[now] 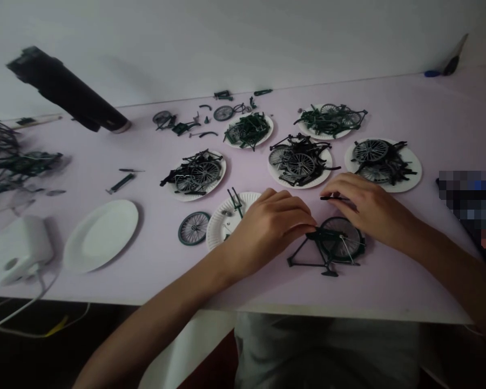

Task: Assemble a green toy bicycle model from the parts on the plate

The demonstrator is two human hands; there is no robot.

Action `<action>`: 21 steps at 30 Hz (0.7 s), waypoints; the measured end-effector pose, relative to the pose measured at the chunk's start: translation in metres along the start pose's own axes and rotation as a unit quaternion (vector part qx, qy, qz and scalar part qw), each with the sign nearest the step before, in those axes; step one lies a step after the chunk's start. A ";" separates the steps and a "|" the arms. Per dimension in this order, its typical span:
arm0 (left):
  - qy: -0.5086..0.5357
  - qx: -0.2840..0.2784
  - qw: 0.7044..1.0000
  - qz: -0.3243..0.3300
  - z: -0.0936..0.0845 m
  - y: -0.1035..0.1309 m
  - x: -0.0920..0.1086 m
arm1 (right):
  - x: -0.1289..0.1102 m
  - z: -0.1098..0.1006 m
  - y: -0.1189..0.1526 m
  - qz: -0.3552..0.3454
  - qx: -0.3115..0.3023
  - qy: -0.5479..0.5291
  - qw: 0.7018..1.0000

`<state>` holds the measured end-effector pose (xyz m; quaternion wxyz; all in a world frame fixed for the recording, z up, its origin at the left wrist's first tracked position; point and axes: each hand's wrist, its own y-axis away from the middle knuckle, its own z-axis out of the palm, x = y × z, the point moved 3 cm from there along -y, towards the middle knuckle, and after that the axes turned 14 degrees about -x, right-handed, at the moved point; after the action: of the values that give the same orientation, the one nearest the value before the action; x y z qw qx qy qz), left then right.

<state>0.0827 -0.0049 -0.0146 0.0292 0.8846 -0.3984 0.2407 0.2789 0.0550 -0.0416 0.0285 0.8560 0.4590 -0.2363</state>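
Note:
A dark green model bicycle frame (308,263) with one spoked wheel (340,239) fitted lies at the table's front. My left hand (273,224) pinches its upper end near the wheel. Just above the wheel, my right hand (358,202) holds a small dark part (327,198) between thumb and fingers. A loose wheel (194,228) rests left of a paper plate (216,219), which my left hand partly covers. On that plate are a green fork (235,202) and a few tiny pieces.
Several paper plates of bicycle parts, one at centre (328,162), stand behind my hands. Bare plate (101,235), white box (22,248) with cable and dark cylinder (73,92) are at left. A screwdriver-like tool (122,182) lies near them. A pixelated object (470,208) is at right.

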 end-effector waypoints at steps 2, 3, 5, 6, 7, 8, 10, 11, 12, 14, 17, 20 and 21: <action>0.024 0.019 0.999 -0.028 -0.001 0.000 -0.001 | -0.001 -0.001 0.001 0.006 -0.004 0.001 1.000; 0.043 0.026 0.998 -0.037 -0.001 0.001 -0.001 | -0.001 -0.001 0.001 0.008 -0.006 0.000 1.000; 0.083 0.027 0.995 -0.044 -0.001 0.001 -0.001 | -0.001 -0.001 0.002 0.010 -0.003 0.002 1.000; 0.099 0.022 0.994 -0.047 -0.001 0.001 0.000 | -0.001 -0.001 0.002 0.010 0.000 0.003 1.000; 0.113 0.015 0.992 -0.050 0.000 0.000 0.000 | -0.001 -0.001 0.002 0.010 0.001 0.003 1.000; 0.124 0.007 0.991 -0.054 0.001 0.000 0.000 | 0.000 -0.001 0.002 0.010 0.002 0.002 1.000; 0.140 -0.006 0.988 -0.066 0.002 0.000 0.001 | 0.001 -0.001 0.002 0.009 0.001 0.000 1.000; 0.147 -0.010 0.986 -0.071 0.003 0.000 0.001 | 0.001 -0.001 0.002 0.006 0.000 0.000 1.000; 0.154 -0.010 0.985 -0.074 0.003 0.000 0.002 | 0.001 0.000 0.002 0.003 -0.001 0.002 1.000; 0.162 -0.005 0.984 -0.077 0.002 -0.001 0.003 | 0.001 0.000 0.002 -0.003 -0.004 0.004 1.000; 0.162 0.004 0.983 -0.090 0.001 -0.001 0.003 | 0.000 0.001 0.001 0.001 -0.004 0.000 1.000; 0.156 0.004 0.983 -0.098 0.001 -0.001 0.003 | -0.001 0.000 0.001 0.023 0.003 -0.008 1.000; 0.151 0.002 0.984 -0.094 0.002 -0.001 0.003 | -0.002 0.000 0.002 0.031 0.004 -0.012 0.999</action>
<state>0.0858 -0.0062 -0.0146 0.1097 0.8717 -0.3041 0.3683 0.2795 0.0530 -0.0410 0.0380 0.8670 0.4312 -0.2468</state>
